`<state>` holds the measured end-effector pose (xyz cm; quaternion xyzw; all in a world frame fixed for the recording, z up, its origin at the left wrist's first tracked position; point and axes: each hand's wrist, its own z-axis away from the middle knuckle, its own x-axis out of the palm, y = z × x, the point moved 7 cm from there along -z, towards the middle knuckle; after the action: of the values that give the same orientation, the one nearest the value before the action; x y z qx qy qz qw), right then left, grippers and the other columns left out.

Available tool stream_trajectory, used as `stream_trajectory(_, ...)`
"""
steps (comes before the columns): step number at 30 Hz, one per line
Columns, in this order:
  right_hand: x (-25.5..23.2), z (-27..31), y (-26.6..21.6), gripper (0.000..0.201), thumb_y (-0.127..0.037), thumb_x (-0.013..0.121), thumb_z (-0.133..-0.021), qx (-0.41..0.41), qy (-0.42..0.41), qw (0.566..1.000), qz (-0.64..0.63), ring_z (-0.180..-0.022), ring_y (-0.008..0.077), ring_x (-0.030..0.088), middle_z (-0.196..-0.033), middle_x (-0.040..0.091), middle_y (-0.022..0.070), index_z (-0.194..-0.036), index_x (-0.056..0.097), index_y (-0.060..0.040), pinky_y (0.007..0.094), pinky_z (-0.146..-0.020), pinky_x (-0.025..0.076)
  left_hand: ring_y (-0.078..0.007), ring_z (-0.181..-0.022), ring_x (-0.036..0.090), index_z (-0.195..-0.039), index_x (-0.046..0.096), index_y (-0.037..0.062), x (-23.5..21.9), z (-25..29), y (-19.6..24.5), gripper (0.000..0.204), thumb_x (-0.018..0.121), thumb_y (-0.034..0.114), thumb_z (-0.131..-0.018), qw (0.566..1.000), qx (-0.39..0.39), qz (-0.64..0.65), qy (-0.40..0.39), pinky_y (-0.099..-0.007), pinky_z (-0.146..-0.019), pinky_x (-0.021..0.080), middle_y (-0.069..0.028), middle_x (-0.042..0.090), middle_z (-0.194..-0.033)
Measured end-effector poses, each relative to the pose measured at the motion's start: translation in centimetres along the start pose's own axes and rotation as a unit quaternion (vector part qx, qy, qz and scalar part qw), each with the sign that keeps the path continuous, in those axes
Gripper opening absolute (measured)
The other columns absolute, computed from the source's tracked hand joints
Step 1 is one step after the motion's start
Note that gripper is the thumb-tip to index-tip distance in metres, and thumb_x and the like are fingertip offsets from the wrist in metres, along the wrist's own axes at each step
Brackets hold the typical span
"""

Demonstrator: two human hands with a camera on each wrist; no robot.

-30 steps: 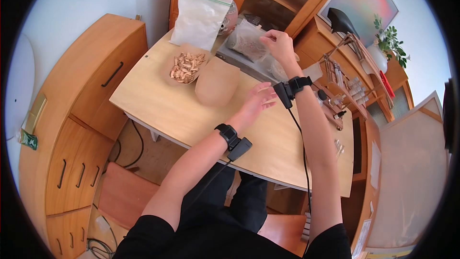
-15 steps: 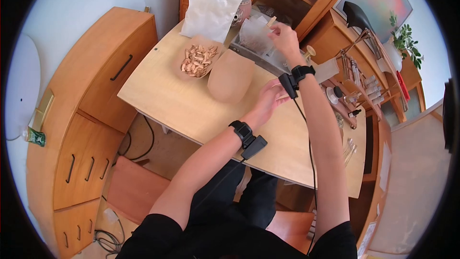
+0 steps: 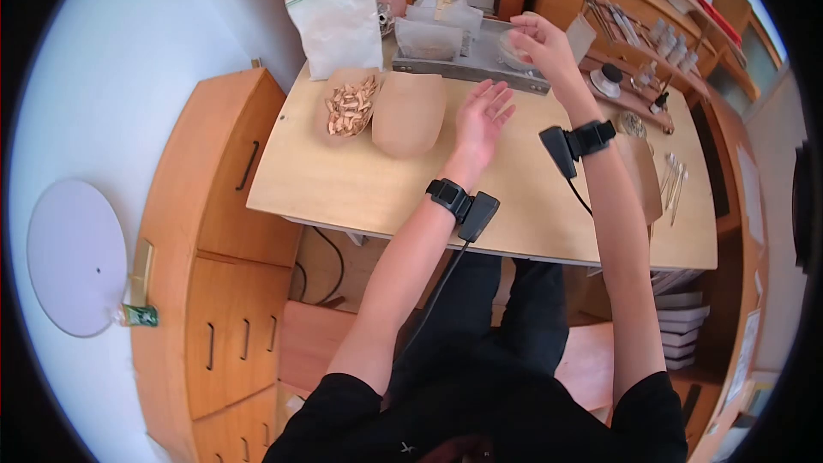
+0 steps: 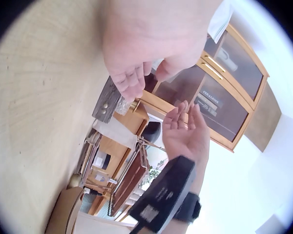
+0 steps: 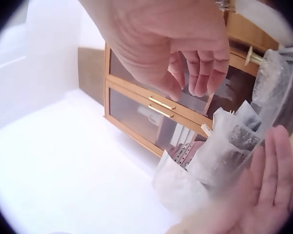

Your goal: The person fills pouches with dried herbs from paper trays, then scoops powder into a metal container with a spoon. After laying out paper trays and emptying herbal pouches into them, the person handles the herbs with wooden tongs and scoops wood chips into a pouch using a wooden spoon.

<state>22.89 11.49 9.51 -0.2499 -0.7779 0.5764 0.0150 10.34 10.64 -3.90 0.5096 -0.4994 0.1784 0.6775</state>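
My left hand (image 3: 482,124) hovers palm up over the table, fingers extended and holding nothing. Farther back, my right hand (image 3: 549,47) hangs with loosely bent fingers and nothing between them. It is beside a clear glass dish (image 3: 512,53), which it overlaps in the head view. This dish sits at the right end of a grey metal tray (image 3: 480,75). Toward the tray's left end stand two translucent bags, the front one (image 3: 429,41) with dark contents showing through. A wooden clothespin (image 3: 444,4) sticks up at the rear bag (image 3: 467,19). The right wrist view shows a brass-coloured knob (image 5: 254,58) by the dish.
A paper-like bowl of dried slices (image 3: 350,109) stands at the table's left, beside a brown rounded sheet (image 3: 409,116). Behind them rises a large white zip bag (image 3: 336,27). Small bottles on a wooden rack (image 3: 630,90) and thin sticks (image 3: 675,184) occupy the right side.
My right hand has moved right, off the bags and clothespin, toward the glass dish. My left hand has turned palm up. The head view has swung round.
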Motion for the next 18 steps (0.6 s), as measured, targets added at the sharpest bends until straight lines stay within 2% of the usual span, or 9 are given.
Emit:
stream_trajectory(3, -1.2, 4.2, 3.5, 0.03, -0.014, 0.066, -0.089, 0.1, -0.004, 0.988, -0.116, -0.089, 0.0117, 0.061, -0.1, 0.065, 0.0033, -0.118, 0.061, -0.0056, 0.0272, -0.073, 0.051, -0.0265, -0.127, 0.048, -0.136, 0.04, 0.0018, -0.1, -0.2, -0.1, 0.046, 0.054, 0.013, -0.094, 1.0, 0.008, -0.004, -0.005, -0.0452, -0.105, 0.04, -0.0164, 0.051, -0.136)
stream_trajectory(4, -1.3, 5.2, 4.9, 0.034, -0.02, 0.066, -0.092, 0.131, -0.026, 0.983, -0.128, -0.095, 0.0095, 0.06, -0.105, 0.064, -0.0004, -0.123, 0.057, -0.0088, 0.025, -0.079, 0.048, -0.0265, -0.127, 0.048, -0.136, 0.04, 0.0018, -0.1, 0.0, -0.4, 0.046, 0.054, 0.013, -0.094, 1.0, -0.006, -0.014, -0.006, -0.0452, -0.105, 0.04, -0.0164, 0.051, -0.136)
stream_trajectory(5, -1.8, 6.1, 5.7, 0.034, -0.02, 0.066, -0.092, 0.138, -0.012, 0.981, -0.136, -0.095, 0.0095, 0.06, -0.105, 0.064, -0.0004, -0.123, 0.057, -0.0088, 0.025, -0.079, 0.048, -0.0267, -0.128, 0.048, -0.137, 0.04, 0.0017, 0.1, 0.1, -0.2, 0.047, 0.055, 0.012, -0.093, 1.0, -0.005, -0.026, -0.008, -0.0451, -0.106, 0.04, -0.0166, 0.05, -0.136)
stream_trajectory(7, -1.8, 7.3, 6.9, 0.032, -0.019, 0.065, -0.092, 0.184, 0.002, 0.939, -0.29, -0.096, 0.0099, 0.06, -0.107, 0.065, 0.0, -0.122, 0.057, -0.0104, 0.0254, -0.081, 0.048, -0.0269, -0.128, 0.047, -0.137, 0.04, 0.0016, 0.3, 0.1, -0.3, 0.047, 0.055, 0.012, -0.093, 0.999, -0.014, -0.045, -0.016, -0.0449, -0.107, 0.039, -0.0168, 0.05, -0.137)
stream_trajectory(9, -1.8, 7.0, 9.1, 0.034, -0.018, 0.064, -0.093, 0.186, 0.002, 0.921, -0.342, -0.095, 0.0097, 0.06, -0.109, 0.066, 0.001, -0.124, 0.054, -0.0095, 0.0258, -0.082, 0.047, -0.0267, -0.13, 0.046, -0.137, 0.04, 0.0016, 0.1, -0.2, -0.3, 0.049, 0.056, 0.011, -0.093, 0.999, -0.012, -0.037, -0.022, -0.0444, -0.11, 0.037, -0.0164, 0.05, -0.138)
stream_trajectory(11, -1.3, 6.8, 10.8, 0.032, -0.014, 0.062, -0.092, 0.192, 0.027, 0.884, -0.426, -0.09, 0.0109, 0.062, -0.106, 0.067, 0.0034, -0.122, 0.053, -0.0067, 0.0271, -0.077, 0.049, -0.0269, -0.128, 0.048, -0.135, 0.043, 0.0021, 0.0, -0.3, -0.4, 0.046, 0.057, 0.011, -0.092, 0.998, -0.018, -0.042, -0.03, -0.0446, -0.106, 0.04, -0.0149, 0.05, -0.138)
stream_trajectory(15, -1.0, 7.3, 12.4, 0.031, -0.012, 0.06, -0.094, 0.203, 0.027, 0.855, -0.477, -0.084, 0.0092, 0.062, -0.105, 0.067, 0.0044, -0.123, 0.052, -0.0052, 0.0248, -0.072, 0.05, -0.0267, -0.129, 0.047, -0.136, 0.042, 0.0015, 0.1, -0.4, 0.0, 0.047, 0.057, 0.012, -0.093, 0.998, -0.01, -0.048, -0.031, -0.0442, -0.108, 0.038, -0.0153, 0.049, -0.139)
stream_trajectory(18, -0.9, 6.9, 12.4, 0.03, -0.012, 0.059, -0.094, 0.189, 0.018, 0.853, -0.486, -0.082, 0.0089, 0.062, -0.104, 0.067, 0.0045, -0.122, 0.052, -0.005, 0.0245, -0.07, 0.05, -0.0268, -0.131, 0.045, -0.138, 0.041, 0.0014, 0.1, -0.1, -0.2, 0.049, 0.057, 0.013, -0.093, 0.998, -0.014, -0.052, -0.031, -0.0443, -0.109, 0.037, -0.0156, 0.048, -0.14)
